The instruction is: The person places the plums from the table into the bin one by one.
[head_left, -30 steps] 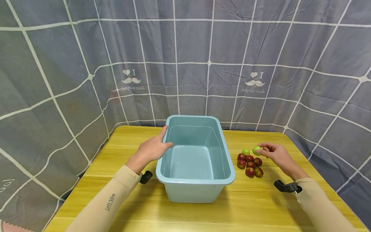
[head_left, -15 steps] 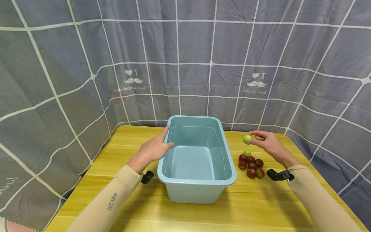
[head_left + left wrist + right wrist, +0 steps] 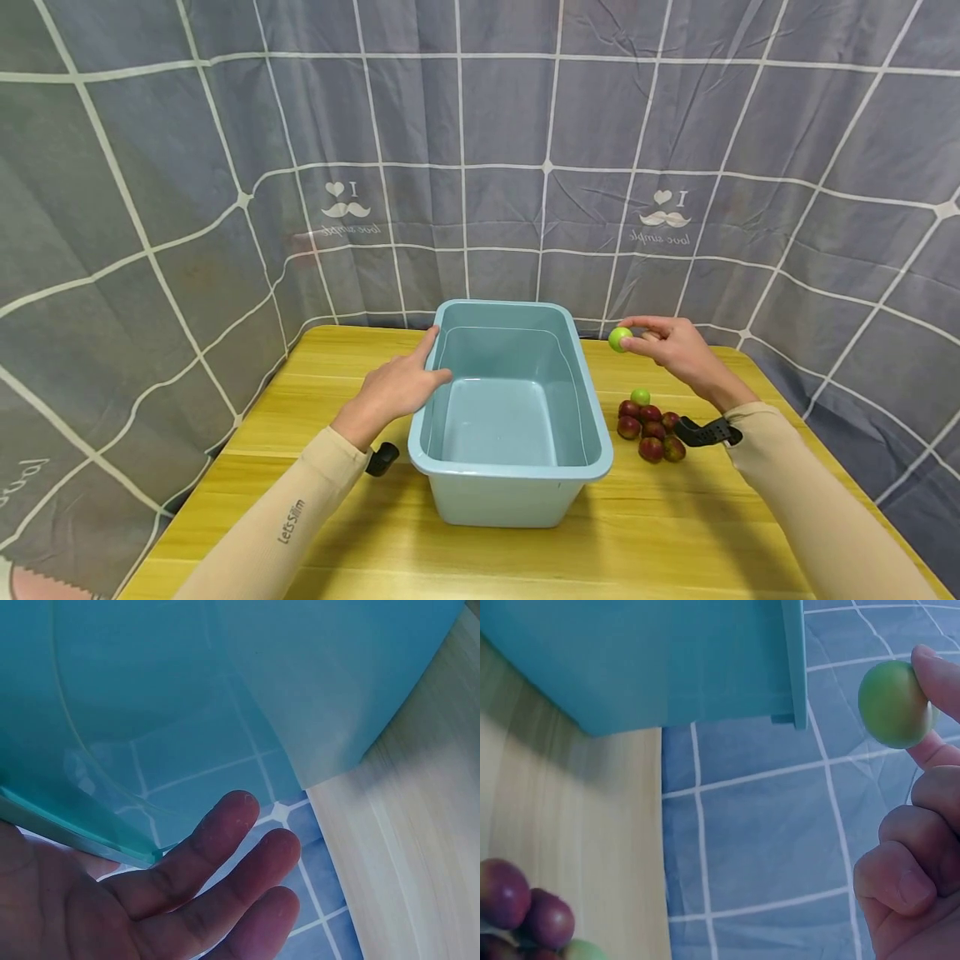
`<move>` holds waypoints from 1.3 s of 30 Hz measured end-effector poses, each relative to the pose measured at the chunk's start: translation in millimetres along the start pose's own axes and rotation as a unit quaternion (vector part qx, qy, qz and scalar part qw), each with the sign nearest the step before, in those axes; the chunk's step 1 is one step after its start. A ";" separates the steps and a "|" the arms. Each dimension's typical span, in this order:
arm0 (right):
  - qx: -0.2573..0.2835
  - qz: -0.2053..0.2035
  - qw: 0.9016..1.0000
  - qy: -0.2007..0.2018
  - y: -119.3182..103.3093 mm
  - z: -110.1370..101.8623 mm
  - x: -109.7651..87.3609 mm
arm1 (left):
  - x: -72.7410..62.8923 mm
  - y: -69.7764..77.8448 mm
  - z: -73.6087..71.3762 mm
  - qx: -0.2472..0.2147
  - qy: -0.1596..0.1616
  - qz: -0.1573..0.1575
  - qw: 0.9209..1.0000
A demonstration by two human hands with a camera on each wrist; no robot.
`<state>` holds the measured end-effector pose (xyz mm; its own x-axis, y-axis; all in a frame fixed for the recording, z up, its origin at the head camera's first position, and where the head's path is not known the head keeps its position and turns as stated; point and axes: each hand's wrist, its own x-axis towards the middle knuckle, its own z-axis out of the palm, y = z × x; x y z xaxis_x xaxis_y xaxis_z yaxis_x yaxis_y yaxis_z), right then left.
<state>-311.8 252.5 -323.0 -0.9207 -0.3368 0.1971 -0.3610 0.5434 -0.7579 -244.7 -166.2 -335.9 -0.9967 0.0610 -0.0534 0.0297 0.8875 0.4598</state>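
Note:
A light blue plastic basin (image 3: 512, 473) stands on the table. My left hand (image 3: 393, 387) rests on its left rim, thumb reaching over the inside and index finger lying along the edge. In the left wrist view, the other fingers (image 3: 247, 889) are extended outside the basin, loosely apart. My right hand (image 3: 675, 350) is raised beyond the basin's right side and pinches a small green plum (image 3: 894, 705) between thumb and index finger, the remaining fingers curled in. Below it lie several dark red plums (image 3: 651, 450) and another green plum (image 3: 640, 397), grouped on the table.
The yellow wood-grain table (image 3: 337, 517) extends around the basin. A grey curtain with a white grid (image 3: 495, 208) hangs close behind the table and along both sides. The plum group sits a short way right of the basin.
My right hand has lifted the green plum from the group and carried it up, away and leftward, nearer the basin. The left hand has stayed on the rim.

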 end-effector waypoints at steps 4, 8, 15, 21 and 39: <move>0.001 -0.007 1.000 -0.009 -7.6 2.3 8.7 | 0.1 0.6 -0.5 0.000 -0.002 -0.002 1.000; -0.008 -0.014 1.000 -0.027 -17.2 5.8 18.2 | -0.3 1.0 -1.2 0.002 -0.002 -0.003 1.000; -0.037 -0.033 0.997 -0.051 -34.7 12.9 31.9 | -0.9 0.8 -0.3 -0.001 -0.003 -0.006 1.000; -0.064 -0.047 0.994 -0.076 -47.8 18.8 42.6 | -0.5 0.8 0.1 -0.004 -0.005 -0.004 1.000; -0.113 -0.074 0.980 -0.149 -83.5 46.1 80.5 | -1.5 1.0 -2.0 -0.001 -0.009 0.001 1.000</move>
<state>-348.9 144.6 -272.5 -0.7832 -0.6167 0.0788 -0.5425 0.6159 -0.5713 -243.3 -166.4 -333.5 -0.9952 0.0707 -0.0681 0.0314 0.8868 0.4611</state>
